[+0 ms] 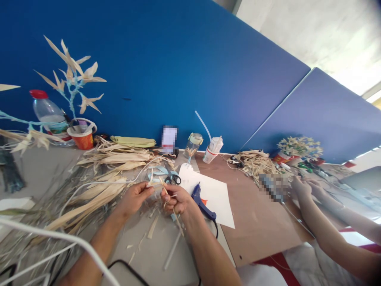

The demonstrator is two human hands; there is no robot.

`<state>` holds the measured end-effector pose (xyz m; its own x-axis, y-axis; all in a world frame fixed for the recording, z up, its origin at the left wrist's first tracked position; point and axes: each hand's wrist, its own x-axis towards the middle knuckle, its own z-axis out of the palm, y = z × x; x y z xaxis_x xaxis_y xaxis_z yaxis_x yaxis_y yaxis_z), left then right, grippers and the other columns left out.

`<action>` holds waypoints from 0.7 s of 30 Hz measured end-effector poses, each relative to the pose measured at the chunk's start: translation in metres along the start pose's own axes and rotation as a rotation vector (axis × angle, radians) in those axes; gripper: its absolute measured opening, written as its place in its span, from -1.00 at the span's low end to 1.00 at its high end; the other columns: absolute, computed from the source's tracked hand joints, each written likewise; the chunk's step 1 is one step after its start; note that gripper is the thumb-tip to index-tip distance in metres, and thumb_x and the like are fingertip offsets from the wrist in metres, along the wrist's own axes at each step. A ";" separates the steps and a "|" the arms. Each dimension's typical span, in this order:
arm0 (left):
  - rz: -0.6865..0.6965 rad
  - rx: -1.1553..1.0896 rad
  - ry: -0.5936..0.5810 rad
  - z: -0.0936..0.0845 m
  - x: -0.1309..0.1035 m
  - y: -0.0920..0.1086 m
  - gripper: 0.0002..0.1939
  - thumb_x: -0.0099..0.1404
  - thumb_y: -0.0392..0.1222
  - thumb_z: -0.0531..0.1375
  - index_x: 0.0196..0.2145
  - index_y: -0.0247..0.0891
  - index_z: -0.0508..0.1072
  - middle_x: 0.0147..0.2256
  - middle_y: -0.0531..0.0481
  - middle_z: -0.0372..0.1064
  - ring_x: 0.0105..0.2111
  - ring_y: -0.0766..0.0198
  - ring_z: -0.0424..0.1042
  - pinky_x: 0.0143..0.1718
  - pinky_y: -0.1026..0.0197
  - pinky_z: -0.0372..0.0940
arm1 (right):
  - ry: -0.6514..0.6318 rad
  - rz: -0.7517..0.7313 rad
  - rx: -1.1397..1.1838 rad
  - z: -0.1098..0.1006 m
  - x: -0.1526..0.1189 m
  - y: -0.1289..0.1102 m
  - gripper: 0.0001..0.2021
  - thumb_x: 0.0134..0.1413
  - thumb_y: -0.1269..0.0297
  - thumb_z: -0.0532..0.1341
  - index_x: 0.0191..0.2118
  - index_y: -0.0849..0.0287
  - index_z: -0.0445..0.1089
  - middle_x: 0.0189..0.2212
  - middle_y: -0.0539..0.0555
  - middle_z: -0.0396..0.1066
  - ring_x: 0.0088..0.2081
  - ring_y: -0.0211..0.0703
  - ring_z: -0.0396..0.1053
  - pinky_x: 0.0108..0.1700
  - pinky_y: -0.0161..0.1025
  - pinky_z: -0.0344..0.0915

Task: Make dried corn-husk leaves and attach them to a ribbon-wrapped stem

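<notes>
My left hand (137, 198) pinches one end of a thin pale husk piece (155, 183) between thumb and fingertips. Close beside it, my right hand (177, 199) is closed on a narrow husk strip (163, 185), and thin strands hang from its fingers. Just behind both hands lie dark-handled scissors (172, 178) and a light blue ribbon-like strip (160, 171). To the right of my right hand, a blue glue gun (204, 203) rests on a white sheet (220, 194). Husk scraps (152, 227) and a translucent stick (172, 251) lie below the hands.
Dried husks (119, 167) pile up at the left. A husk-flower branch (72, 89), a red-capped bottle (49, 113) and paper cups (212, 150) stand along the blue partition (166, 59). White cables (74, 238) cross the left front. Another person's hands (302, 188) are at the right.
</notes>
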<state>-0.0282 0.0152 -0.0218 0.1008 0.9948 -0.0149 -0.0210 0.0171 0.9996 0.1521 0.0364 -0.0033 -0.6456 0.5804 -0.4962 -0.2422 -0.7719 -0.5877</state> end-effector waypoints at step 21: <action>-0.007 -0.017 0.041 -0.006 0.002 -0.001 -0.67 -0.02 0.06 0.32 -0.54 -0.27 0.43 -0.59 0.11 0.25 -0.54 0.34 0.15 -0.49 0.26 0.08 | 0.035 -0.100 0.087 -0.017 -0.007 -0.010 -0.61 0.27 0.16 0.03 -0.56 0.23 0.24 -0.76 -0.17 0.07 -0.76 -0.48 -0.35 -0.70 -0.45 -0.25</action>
<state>-0.0345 0.0177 -0.0225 0.0603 0.9979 -0.0229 -0.0375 0.0252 0.9990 0.1712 0.0441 -0.0051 -0.5897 0.6633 -0.4607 -0.3670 -0.7282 -0.5788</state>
